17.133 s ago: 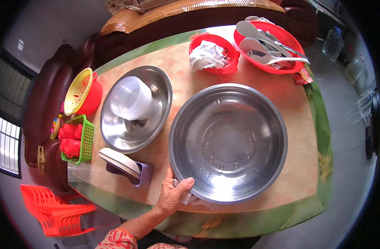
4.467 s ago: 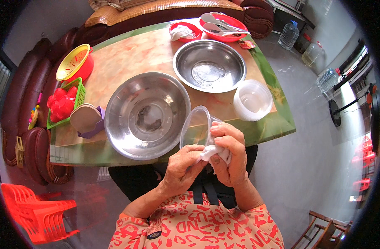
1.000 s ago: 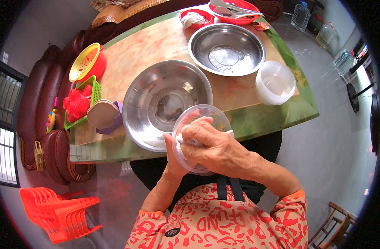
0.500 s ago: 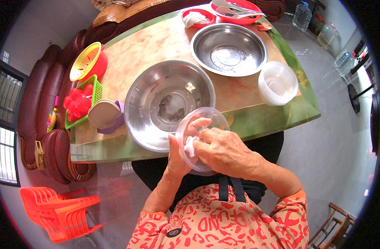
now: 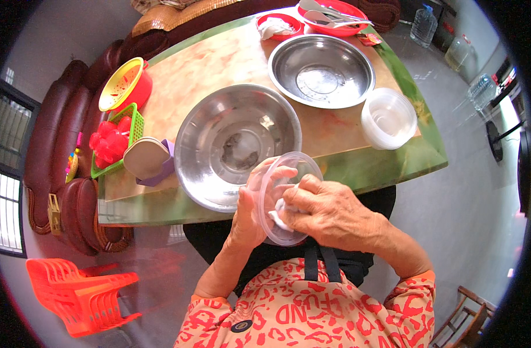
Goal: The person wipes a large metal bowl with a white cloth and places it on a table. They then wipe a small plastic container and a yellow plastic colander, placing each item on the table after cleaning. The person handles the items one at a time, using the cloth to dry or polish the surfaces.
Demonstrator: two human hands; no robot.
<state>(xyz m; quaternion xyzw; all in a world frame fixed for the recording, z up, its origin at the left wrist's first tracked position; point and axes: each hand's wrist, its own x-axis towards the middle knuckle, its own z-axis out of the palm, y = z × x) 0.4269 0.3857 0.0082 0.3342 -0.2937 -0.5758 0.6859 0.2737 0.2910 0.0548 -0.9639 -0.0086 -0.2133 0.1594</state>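
Observation:
A clear round plastic bowl is tilted up over my lap at the table's front edge. My left hand grips it from the left and behind, with fingers showing through its wall. Inside the bowl, my right hand is closed on a wad of white cloth or tissue pressed against the plastic. Just beyond the bowl stands a wide steel basin with a dark wet-looking patch at its bottom. A stack of clear plastic bowls stands at the table's right side.
A second steel basin stands farther back. Behind it are a red dish with white cloth and a red basin with ladles. At left sit a red-and-yellow colander, a green basket and a purple box.
The held bowl has shifted slightly right and turned more on edge. My right hand has moved a little right with the white wad, which stays inside the bowl.

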